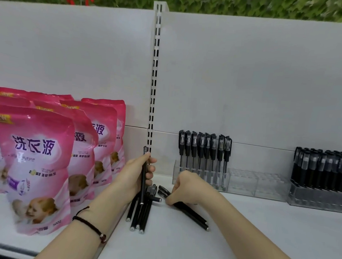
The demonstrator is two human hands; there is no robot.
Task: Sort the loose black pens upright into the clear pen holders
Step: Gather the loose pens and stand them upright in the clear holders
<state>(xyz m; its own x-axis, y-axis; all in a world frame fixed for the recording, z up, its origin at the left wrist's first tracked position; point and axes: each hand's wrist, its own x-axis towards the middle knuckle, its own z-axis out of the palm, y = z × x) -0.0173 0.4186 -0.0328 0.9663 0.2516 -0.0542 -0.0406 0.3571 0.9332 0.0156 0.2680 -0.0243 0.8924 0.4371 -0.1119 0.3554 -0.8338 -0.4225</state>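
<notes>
My left hand (138,174) grips one black pen (143,179) held upright above the shelf. Below it, several loose black pens (139,215) lie in a bundle on the white shelf. My right hand (184,187) reaches down with curled fingers and pinches two black pens (191,212) that lie slanted to the right. Behind my right hand stands a clear pen holder (201,178) with several black pens upright in it. A second clear holder (257,184) beside it shows empty slots.
Pink detergent pouches (38,161) stand in rows at the left. A full tray of black pens (323,178) sits at the far right. A slotted white upright (154,78) divides the back panel. The shelf's front edge (8,247) runs along the bottom left.
</notes>
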